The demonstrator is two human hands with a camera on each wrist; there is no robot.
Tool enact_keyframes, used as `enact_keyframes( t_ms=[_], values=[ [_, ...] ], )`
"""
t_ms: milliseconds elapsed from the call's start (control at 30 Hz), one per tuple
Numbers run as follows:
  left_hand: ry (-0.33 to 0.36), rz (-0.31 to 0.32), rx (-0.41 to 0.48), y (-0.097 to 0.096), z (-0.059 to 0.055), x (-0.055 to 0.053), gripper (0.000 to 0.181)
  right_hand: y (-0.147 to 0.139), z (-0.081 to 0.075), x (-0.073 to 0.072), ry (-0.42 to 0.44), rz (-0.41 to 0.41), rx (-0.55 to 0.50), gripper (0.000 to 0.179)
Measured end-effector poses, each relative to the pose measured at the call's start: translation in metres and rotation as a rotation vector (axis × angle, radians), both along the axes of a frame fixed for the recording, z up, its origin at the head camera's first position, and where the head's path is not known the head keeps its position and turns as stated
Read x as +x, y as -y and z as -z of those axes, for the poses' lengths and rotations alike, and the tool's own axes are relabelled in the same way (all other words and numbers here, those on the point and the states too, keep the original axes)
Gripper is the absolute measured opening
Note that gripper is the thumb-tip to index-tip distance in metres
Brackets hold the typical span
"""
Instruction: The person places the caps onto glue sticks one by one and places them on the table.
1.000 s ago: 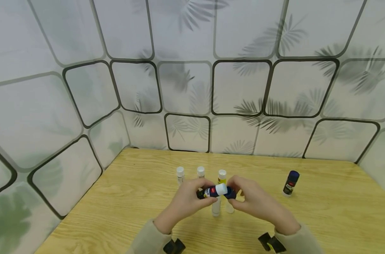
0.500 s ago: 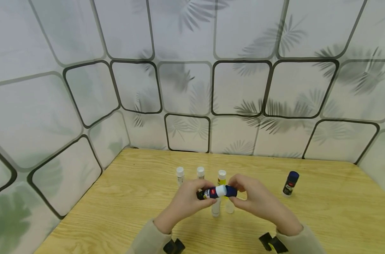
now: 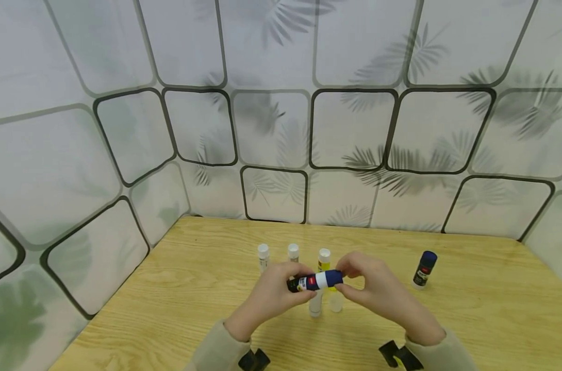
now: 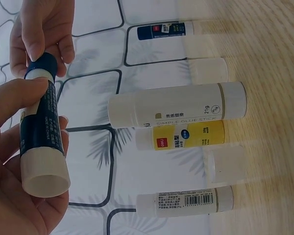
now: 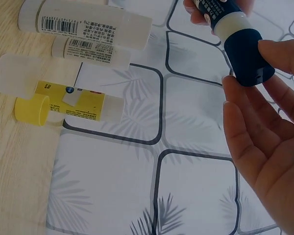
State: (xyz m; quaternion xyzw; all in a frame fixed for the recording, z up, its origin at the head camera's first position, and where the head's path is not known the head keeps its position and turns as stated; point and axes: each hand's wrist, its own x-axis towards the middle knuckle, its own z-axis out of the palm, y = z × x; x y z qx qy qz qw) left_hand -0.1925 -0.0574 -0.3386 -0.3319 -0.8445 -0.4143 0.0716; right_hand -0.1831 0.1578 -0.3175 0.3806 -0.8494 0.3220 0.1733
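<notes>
My left hand (image 3: 278,288) grips a navy-and-white glue stick (image 3: 309,282) round its body, lying nearly level above the table. At its right end the dark blue cap (image 3: 334,278) sits against the white collar. My right hand (image 3: 374,281) pinches that cap between thumb and fingers, as the right wrist view also shows. Behind and below the hands stand a yellow-labelled glue stick (image 3: 324,260), a large white glue stick (image 4: 179,105) and two smaller white-topped ones (image 3: 263,251), partly hidden by the left hand.
Another navy glue stick (image 3: 424,269) stands upright to the right on the wooden table (image 3: 485,309). A translucent cap (image 5: 17,76) and a yellow cap (image 5: 32,110) stand near the yellow stick. A patterned curtain (image 3: 271,129) backs the table.
The blue cap, at first tilted with its open end showing beside the glue stick's white end, has come into line with it. The right hand has turned slightly; the left hand stays put.
</notes>
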Motion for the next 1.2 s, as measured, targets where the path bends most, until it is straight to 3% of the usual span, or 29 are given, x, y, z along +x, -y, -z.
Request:
enact_keyframes(
  t_ms=[300,1200],
  values=[
    [-0.018,-0.011,0.002,0.0005,0.0002,0.0007,0.024,-0.0030,0.0002,-0.0015,-0.030,-0.019,-0.026,0.026],
    [-0.150,-0.012,0.017,-0.0001,-0.0028,0.0063,0.023,-0.0024,-0.0036,0.0028,0.015,-0.098,-0.075,0.023]
  ],
)
